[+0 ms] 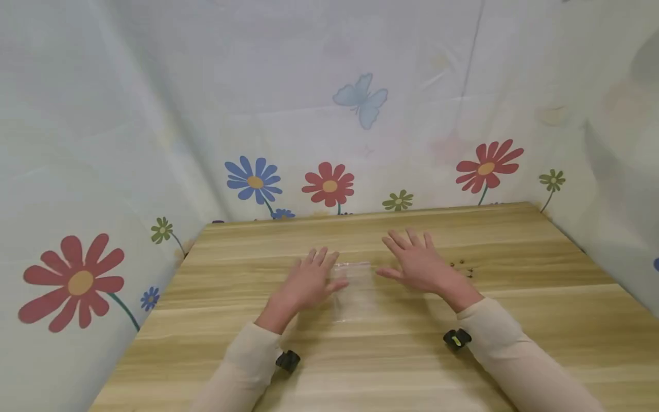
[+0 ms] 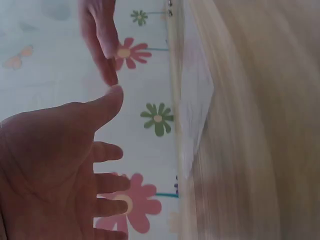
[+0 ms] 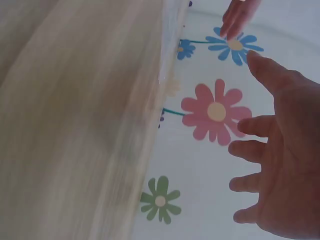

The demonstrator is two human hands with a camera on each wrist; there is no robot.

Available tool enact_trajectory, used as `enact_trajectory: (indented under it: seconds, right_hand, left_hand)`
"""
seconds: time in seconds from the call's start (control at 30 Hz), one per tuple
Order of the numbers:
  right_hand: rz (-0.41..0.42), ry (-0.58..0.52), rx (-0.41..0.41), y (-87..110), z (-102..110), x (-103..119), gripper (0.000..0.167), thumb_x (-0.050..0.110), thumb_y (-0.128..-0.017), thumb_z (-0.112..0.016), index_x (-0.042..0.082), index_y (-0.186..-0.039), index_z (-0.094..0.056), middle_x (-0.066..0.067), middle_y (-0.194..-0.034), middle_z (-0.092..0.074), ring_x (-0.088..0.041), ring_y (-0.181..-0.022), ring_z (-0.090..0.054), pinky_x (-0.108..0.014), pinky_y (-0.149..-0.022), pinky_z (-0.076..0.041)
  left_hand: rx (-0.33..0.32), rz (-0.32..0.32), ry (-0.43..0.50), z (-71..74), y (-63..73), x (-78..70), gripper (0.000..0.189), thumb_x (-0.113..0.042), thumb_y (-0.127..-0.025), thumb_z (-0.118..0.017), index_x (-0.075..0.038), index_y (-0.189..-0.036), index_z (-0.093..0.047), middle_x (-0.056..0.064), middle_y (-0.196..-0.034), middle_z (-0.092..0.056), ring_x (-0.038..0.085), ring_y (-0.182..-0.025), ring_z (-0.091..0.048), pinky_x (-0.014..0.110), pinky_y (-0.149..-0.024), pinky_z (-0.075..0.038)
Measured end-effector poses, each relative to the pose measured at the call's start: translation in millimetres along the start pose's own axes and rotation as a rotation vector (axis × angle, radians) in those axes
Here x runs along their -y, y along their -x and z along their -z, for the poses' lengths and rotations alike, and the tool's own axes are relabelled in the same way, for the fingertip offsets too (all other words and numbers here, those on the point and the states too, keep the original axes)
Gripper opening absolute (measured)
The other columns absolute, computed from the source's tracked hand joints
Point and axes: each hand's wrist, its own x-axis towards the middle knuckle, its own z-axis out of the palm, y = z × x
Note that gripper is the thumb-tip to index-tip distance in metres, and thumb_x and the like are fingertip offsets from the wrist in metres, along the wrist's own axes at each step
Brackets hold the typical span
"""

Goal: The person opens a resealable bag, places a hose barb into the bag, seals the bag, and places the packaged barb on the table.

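Note:
A clear plastic zip bag (image 1: 354,293) lies flat on the wooden table, its zip edge toward the back. To its left is my left hand (image 1: 307,284), fingers spread, the thumb over the bag's left edge in the head view. My right hand (image 1: 418,264) hovers on the bag's right side with fingers extended and nothing in them. Both wrist views show the palms raised above the tabletop; the bag (image 2: 197,95) is seen edge-on below the left hand. Several small dark metal pieces (image 1: 469,270) lie just right of the right hand.
The wooden tabletop (image 1: 247,246) ends at a back edge against a pale curtain (image 1: 288,103) printed with flowers and a butterfly. A black wrist camera (image 1: 288,361) is on the left sleeve and another camera (image 1: 457,340) on the right.

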Motion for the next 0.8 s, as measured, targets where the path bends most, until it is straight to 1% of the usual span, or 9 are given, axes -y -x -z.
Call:
enact_trajectory:
  seconds: [0.2,0.33,0.43,0.53,0.57,0.67,0.73,0.77,0.8]
  right_hand:
    - [0.104,-0.024,0.121,-7.7,-10,13,0.081,0.062,-0.096,-0.052,0.01,-0.155,-0.036,-0.013,-0.16,-0.031,-0.045,-0.147,-0.02,-0.068,-0.112,-0.012]
    - [0.193,-0.131,0.23,-13.9,-17,17,0.072,0.052,-0.101,-0.053,0.007,-0.154,-0.037,-0.014,-0.159,-0.034,-0.038,-0.145,-0.028,-0.061,-0.113,-0.02]
    - [0.257,-0.193,0.303,-17.1,-21,21,0.065,0.042,-0.103,-0.054,0.004,-0.153,-0.038,-0.016,-0.158,-0.035,-0.034,-0.144,-0.033,-0.054,-0.114,-0.026]
    - [0.303,-0.208,0.333,-19.8,-23,24,0.059,0.034,-0.103,-0.056,0.003,-0.151,-0.04,-0.015,-0.157,-0.037,-0.033,-0.143,-0.035,-0.049,-0.114,-0.027]
    - [0.32,-0.212,0.335,-20.9,-24,25,0.054,0.031,-0.103,-0.056,0.003,-0.149,-0.044,-0.014,-0.154,-0.042,-0.031,-0.141,-0.039,-0.047,-0.114,-0.029]
    - [0.369,-0.227,0.367,-24.1,-25,30,0.032,0.023,-0.104,-0.056,0.011,-0.133,-0.057,-0.005,-0.132,-0.061,-0.022,-0.124,-0.055,-0.042,-0.107,-0.04]
    - [0.384,-0.236,0.402,-25.1,-25,33,0.017,0.019,-0.104,-0.055,0.018,-0.121,-0.058,0.002,-0.113,-0.063,-0.016,-0.109,-0.059,-0.039,-0.1,-0.045]
    - [0.382,-0.235,0.421,-25.1,-25,34,0.014,0.019,-0.104,-0.054,0.02,-0.118,-0.057,0.004,-0.109,-0.062,-0.014,-0.105,-0.059,-0.038,-0.098,-0.046]
    - [0.377,-0.227,0.438,-24.5,-25,34,0.017,0.018,-0.105,-0.053,0.018,-0.121,-0.057,0.003,-0.112,-0.062,-0.014,-0.106,-0.059,-0.038,-0.099,-0.046]
  left_hand:
    - [0.109,-0.144,-0.042,-3.5,11.2,-18.9,0.073,-0.06,-0.099,-0.047,-0.016,-0.156,-0.035,0.012,-0.162,-0.028,0.036,-0.148,-0.023,0.062,-0.111,-0.025]
    - [0.221,-0.231,-0.032,-2.4,17.7,-25.5,0.068,-0.054,-0.102,-0.047,-0.017,-0.157,-0.033,0.011,-0.162,-0.027,0.032,-0.149,-0.023,0.058,-0.112,-0.027]
    - [0.279,-0.279,-0.009,-1.2,22.0,-27.4,0.066,-0.051,-0.104,-0.045,-0.016,-0.158,-0.03,0.011,-0.163,-0.026,0.031,-0.149,-0.023,0.053,-0.114,-0.027]
    - [0.294,-0.3,0.011,-0.8,23.0,-28.4,0.065,-0.05,-0.105,-0.044,-0.016,-0.158,-0.031,0.009,-0.163,-0.024,0.032,-0.149,-0.021,0.051,-0.115,-0.026]
    - [0.295,-0.304,0.013,-0.8,23.0,-28.7,0.065,-0.049,-0.105,-0.044,-0.015,-0.158,-0.031,0.008,-0.164,-0.023,0.032,-0.149,-0.021,0.05,-0.115,-0.026]
    - [0.313,-0.302,0.026,-1.9,22.8,-28.7,0.065,-0.048,-0.105,-0.045,-0.013,-0.158,-0.031,0.005,-0.164,-0.021,0.029,-0.149,-0.022,0.046,-0.115,-0.026]
    - [0.331,-0.302,0.028,-3.5,23.0,-27.7,0.065,-0.048,-0.105,-0.045,-0.013,-0.157,-0.031,0.004,-0.164,-0.021,0.026,-0.148,-0.025,0.041,-0.115,-0.027]
    - [0.339,-0.301,0.029,-4.0,23.2,-27.2,0.065,-0.048,-0.105,-0.046,-0.012,-0.157,-0.032,0.005,-0.163,-0.023,0.025,-0.147,-0.026,0.039,-0.115,-0.027]
    - [0.346,-0.301,0.03,-4.5,23.3,-26.3,0.065,-0.048,-0.105,-0.046,-0.012,-0.156,-0.033,0.005,-0.163,-0.025,0.024,-0.147,-0.028,0.037,-0.115,-0.028]
